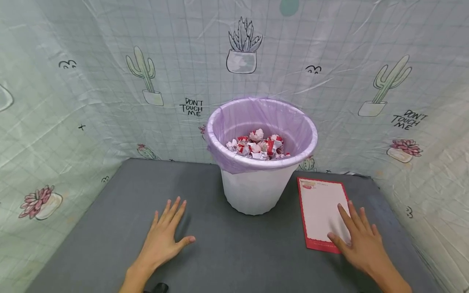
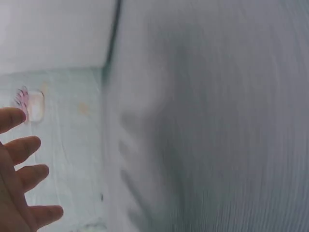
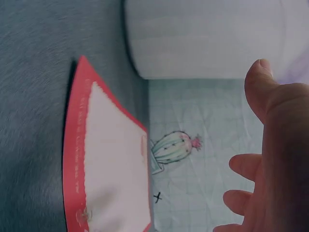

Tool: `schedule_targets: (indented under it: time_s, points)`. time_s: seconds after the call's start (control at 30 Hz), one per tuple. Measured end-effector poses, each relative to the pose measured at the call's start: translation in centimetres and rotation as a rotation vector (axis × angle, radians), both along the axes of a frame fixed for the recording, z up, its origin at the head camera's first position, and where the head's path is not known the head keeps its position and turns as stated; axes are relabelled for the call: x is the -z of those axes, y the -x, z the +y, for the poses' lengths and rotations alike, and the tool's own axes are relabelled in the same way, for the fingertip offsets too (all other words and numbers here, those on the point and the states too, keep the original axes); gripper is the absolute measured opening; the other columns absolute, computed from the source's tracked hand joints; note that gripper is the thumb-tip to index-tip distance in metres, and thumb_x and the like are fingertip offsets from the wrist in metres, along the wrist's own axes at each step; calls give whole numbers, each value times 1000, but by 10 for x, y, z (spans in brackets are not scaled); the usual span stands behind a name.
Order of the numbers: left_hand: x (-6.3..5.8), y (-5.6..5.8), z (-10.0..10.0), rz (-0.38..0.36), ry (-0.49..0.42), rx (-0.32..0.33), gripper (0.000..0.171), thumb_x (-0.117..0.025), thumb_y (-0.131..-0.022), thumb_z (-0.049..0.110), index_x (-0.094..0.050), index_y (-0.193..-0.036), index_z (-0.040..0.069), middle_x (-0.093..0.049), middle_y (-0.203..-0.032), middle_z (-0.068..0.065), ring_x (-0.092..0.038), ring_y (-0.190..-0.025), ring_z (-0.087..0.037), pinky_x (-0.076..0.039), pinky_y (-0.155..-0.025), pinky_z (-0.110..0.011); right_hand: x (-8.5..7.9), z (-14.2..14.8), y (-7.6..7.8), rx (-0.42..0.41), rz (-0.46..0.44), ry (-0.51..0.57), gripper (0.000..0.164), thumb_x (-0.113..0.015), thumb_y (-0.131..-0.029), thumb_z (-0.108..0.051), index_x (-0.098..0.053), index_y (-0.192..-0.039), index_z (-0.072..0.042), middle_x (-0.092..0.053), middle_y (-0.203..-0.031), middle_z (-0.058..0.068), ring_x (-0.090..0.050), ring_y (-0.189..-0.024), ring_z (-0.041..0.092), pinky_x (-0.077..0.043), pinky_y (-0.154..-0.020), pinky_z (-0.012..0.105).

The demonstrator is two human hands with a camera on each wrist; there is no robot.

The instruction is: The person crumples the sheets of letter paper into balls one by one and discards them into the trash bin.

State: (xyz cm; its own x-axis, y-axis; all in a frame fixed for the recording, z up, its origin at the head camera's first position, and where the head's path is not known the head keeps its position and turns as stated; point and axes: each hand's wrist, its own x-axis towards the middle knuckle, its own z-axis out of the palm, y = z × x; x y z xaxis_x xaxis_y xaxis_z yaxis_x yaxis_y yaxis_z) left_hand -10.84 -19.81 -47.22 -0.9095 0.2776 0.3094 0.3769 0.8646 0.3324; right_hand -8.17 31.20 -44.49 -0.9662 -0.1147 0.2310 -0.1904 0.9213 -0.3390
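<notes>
A white wastebasket (image 1: pixel 256 191) lined with a purple plastic bag (image 1: pixel 264 116) stands upright at the table's middle back. Crumpled red and white paper balls (image 1: pixel 258 146) lie inside it. To its right, flat on the table, is a red-bordered sheet of notepaper (image 1: pixel 322 211); whether it is one sheet or a pad I cannot tell. My right hand (image 1: pixel 360 244) hovers over that paper's lower right part, fingers spread, holding nothing. Left of the wastebasket my left hand (image 1: pixel 161 240) is held above the table with fingers spread, also holding nothing.
A dark grey table (image 1: pixel 205 260) carries everything. Behind it and at both sides hangs a pale gridded curtain (image 1: pixel 176 61) printed with cacti. A small black object (image 1: pixel 160 287) shows beside my left wrist at the bottom edge.
</notes>
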Motion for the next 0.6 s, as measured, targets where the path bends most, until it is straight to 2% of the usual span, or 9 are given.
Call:
schedule_targets:
  time_s: [0.1, 0.2, 0.3, 0.43, 0.53, 0.6]
  points:
    - [0, -1, 20, 37, -104, 61, 94, -54, -82, 69, -27, -151, 10, -26, -154, -14, -23, -138, -41, -20, -102, -69, 2, 2, 1, 11, 2, 65, 79, -60, -92, -40, -14, -155, -23, -7, -158, 16, 1, -142, 42, -6, -98, 75]
    - [1, -3, 44, 80, -179, 130, 96, -39, -83, 75, -29, -150, 6, -27, -154, -12, -27, -137, -40, -24, -101, -67, 6, 5, 2, 29, -7, 143, 77, -58, -93, -36, -14, -155, -22, -4, -159, 13, 3, -142, 40, -9, -94, 78]
    - [1, -5, 69, 87, -243, 210, 96, -34, -84, 75, -29, -149, 5, -26, -155, -8, -28, -137, -37, -26, -102, -63, 12, 9, 2, 45, -19, 238, 74, -57, -94, -31, -15, -154, -19, -4, -159, 14, 5, -142, 41, -11, -90, 80]
    - [4, -9, 101, 9, -344, 315, 90, -46, -86, 67, -24, -152, 9, -24, -156, -4, -26, -139, -33, -25, -107, -54, 24, 13, 1, 50, -9, 344, 71, -58, -94, -25, -20, -153, -11, -9, -156, 24, 4, -141, 45, -7, -95, 78]
    - [8, -13, 125, -94, -437, 369, 86, -61, -87, 55, -21, -153, 15, -23, -156, -1, -25, -140, -28, -25, -111, -44, 37, 12, -1, 50, 2, 353, 70, -60, -94, -23, -24, -151, -4, -13, -152, 31, 1, -139, 49, -1, -101, 73]
    - [12, -14, 143, -149, -484, 401, 84, -65, -88, 47, -22, -153, 17, -23, -156, 0, -25, -140, -25, -27, -110, -40, 47, 10, -3, 61, 5, 325, 71, -61, -93, -24, -25, -149, -1, -16, -149, 35, -1, -138, 51, 2, -104, 69]
